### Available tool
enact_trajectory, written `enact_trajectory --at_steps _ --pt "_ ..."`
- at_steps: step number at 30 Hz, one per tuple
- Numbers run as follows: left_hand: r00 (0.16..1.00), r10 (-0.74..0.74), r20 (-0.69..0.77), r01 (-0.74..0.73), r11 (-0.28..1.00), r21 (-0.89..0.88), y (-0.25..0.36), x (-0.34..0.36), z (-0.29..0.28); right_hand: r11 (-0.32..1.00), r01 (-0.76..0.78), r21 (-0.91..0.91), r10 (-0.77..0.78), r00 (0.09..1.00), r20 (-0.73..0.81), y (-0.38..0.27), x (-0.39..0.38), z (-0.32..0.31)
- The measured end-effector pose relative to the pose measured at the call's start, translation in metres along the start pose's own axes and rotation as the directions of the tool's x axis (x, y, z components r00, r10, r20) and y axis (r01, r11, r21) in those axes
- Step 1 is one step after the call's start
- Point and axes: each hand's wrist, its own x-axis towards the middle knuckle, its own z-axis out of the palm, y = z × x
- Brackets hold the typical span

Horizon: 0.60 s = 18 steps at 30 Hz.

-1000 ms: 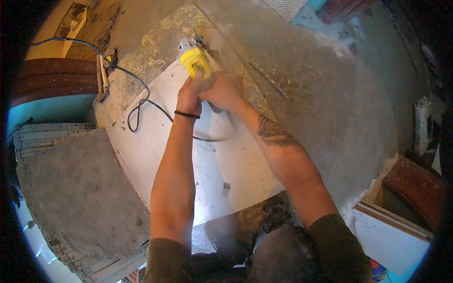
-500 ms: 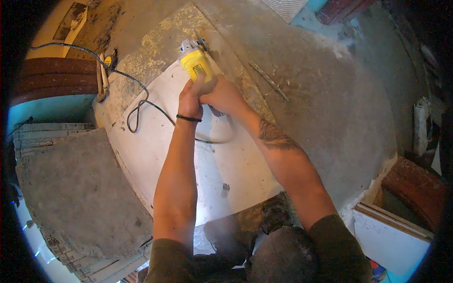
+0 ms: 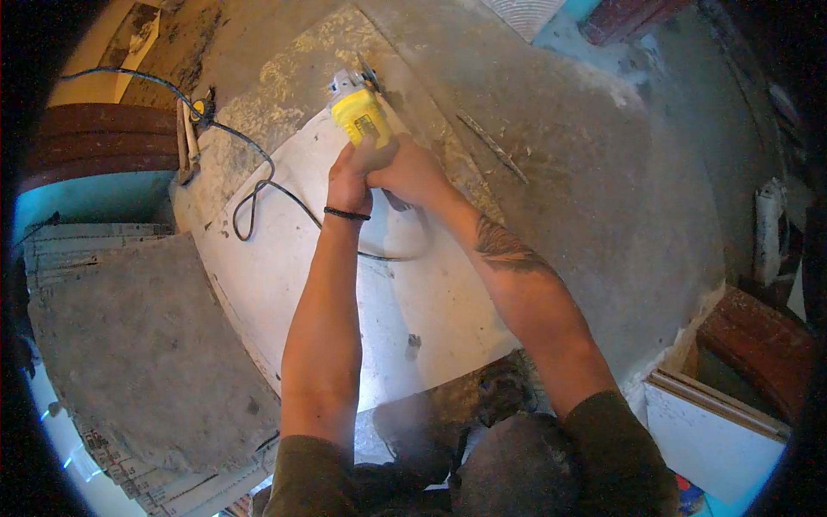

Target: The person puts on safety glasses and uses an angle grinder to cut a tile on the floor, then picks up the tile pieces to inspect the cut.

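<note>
A yellow angle grinder [image 3: 357, 115] is gripped by both my hands, its grey head and thin disc pointing away from me. My left hand [image 3: 351, 177] wraps the left side of its body, a dark band at the wrist. Around the rear of the body, my right hand [image 3: 412, 171] is closed, covering the handle. The disc stands on edge over the far end of a large pale tile [image 3: 439, 310]. From behind my hands, a black cord [image 3: 295, 200] loops across the tile and runs off to the left.
Left lies a stack of boards with a grey dusty slab [image 3: 146, 353] on top. A hammer [image 3: 187, 142] and a yellow tape measure [image 3: 202, 110] lie beyond it by a dark red curved piece [image 3: 99, 146]. A thin stick [image 3: 491, 145] rests on the dusty floor. White panels [image 3: 715, 439] stand right.
Almost nothing differs. The grinder and both hands hold the same place, with only a very slight shift of the whole picture.
</note>
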Motion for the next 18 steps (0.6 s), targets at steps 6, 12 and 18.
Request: enact_trajectory --at_steps 6,12,18 --pt "1.0 -0.025 0.006 0.025 1.0 -0.015 0.003 0.002 0.014 0.999 0.002 -0.042 -0.001 1.0 0.003 0.008 0.011 -0.001" --pt "1.0 -0.005 0.023 0.006 1.0 -0.009 0.004 0.005 0.0 1.0 0.012 -0.017 -0.011 0.999 0.041 -0.001 0.011 0.003" --pt "0.999 0.002 0.046 -0.001 1.0 -0.025 0.002 0.009 0.008 1.0 0.007 -0.002 -0.007 1.0 0.007 0.009 0.018 0.004"
